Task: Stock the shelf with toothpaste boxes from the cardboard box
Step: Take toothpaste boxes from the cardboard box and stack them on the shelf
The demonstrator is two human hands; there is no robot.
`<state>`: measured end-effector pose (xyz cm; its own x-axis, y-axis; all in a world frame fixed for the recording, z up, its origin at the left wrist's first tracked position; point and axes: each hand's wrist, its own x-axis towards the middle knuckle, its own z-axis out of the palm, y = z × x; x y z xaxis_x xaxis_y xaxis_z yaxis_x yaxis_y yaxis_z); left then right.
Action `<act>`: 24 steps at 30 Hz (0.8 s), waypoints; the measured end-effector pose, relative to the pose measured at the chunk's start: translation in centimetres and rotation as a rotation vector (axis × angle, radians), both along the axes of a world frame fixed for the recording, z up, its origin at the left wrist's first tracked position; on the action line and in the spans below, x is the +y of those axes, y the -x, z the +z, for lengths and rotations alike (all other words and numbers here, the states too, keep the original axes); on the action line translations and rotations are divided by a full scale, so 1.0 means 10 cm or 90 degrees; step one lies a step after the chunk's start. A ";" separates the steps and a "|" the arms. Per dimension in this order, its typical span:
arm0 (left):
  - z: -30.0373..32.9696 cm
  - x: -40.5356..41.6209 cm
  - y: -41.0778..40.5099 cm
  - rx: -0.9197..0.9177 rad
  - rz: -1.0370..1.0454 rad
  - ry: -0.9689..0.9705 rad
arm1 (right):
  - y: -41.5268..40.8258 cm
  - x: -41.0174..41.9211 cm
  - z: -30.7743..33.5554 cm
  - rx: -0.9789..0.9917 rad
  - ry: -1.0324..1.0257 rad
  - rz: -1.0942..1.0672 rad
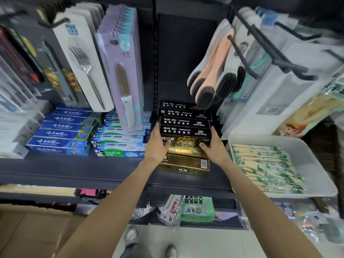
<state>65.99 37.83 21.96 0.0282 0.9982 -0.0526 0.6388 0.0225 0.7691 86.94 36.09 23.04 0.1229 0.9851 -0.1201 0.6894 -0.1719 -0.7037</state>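
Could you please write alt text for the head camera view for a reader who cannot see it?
Left hand and right hand grip the ends of a black-and-gold toothpaste box in a stack on the dark shelf, between blue toothpaste boxes and a white tray.

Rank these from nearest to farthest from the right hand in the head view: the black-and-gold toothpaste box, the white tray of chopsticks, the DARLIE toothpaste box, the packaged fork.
From the right hand:
1. Black-and-gold toothpaste box, held between both hands.
2. White tray of chopsticks, just to its right.
3. DARLIE toothpaste box, left, past the left hand.
4. Packaged fork, hanging upper left.
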 end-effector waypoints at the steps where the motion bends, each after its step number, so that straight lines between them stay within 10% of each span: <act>1: 0.00 0.04 0.00 0.028 -0.016 -0.012 | 0.00 0.04 -0.01 -0.020 -0.003 0.000; 17: 0.08 0.43 0.07 0.305 -0.225 -0.090 | 0.11 0.37 0.02 -0.077 -0.042 -0.072; 24: 0.13 0.74 0.04 0.208 -0.229 0.048 | 0.02 0.68 0.02 -0.105 0.014 -0.022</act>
<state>65.63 45.20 23.22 0.3405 0.9212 -0.1882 0.8235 -0.1956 0.5325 86.70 42.92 23.28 0.1771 0.9772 -0.1172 0.7887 -0.2121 -0.5770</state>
